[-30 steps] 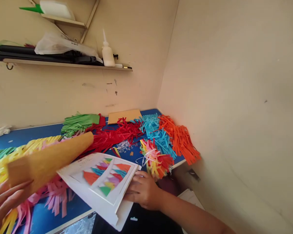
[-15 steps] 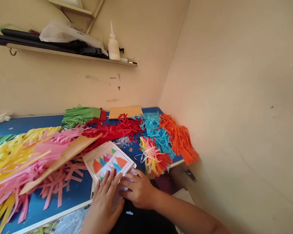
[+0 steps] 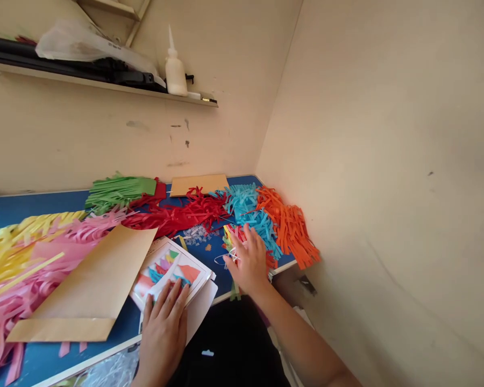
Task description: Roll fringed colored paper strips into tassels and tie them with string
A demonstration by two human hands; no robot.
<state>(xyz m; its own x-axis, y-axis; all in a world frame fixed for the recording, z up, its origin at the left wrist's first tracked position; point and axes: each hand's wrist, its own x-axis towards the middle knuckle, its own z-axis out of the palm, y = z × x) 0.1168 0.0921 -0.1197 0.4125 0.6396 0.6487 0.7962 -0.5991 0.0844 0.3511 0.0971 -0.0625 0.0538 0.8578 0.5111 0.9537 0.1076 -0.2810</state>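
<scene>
My left hand (image 3: 166,322) lies flat with spread fingers on a white packet (image 3: 201,274) whose card shows orange, blue and other bright paper pieces. A white flap (image 3: 204,303) sticks out from beneath its lower right edge. Over a multicolour bunch of fringed paper (image 3: 228,236) with a white string loop, my right hand (image 3: 250,263) hovers or rests, fingers apart; it covers much of the bunch, and I cannot tell if it touches. A brown paper envelope (image 3: 92,274) lies left of the packet, on the pink fringe.
Fringed paper in yellow (image 3: 12,247), pink (image 3: 80,244), green (image 3: 121,191), red (image 3: 173,217), blue (image 3: 244,201) and orange (image 3: 294,234) covers much of the blue table (image 3: 125,322). Small clear scraps (image 3: 197,234) lie mid-table. A shelf above holds a glue bottle (image 3: 175,72).
My right hand has left the packet's edge and moved up and right to the multicolour bunch. My left hand stays on the packet. The envelope now shows its broad face.
</scene>
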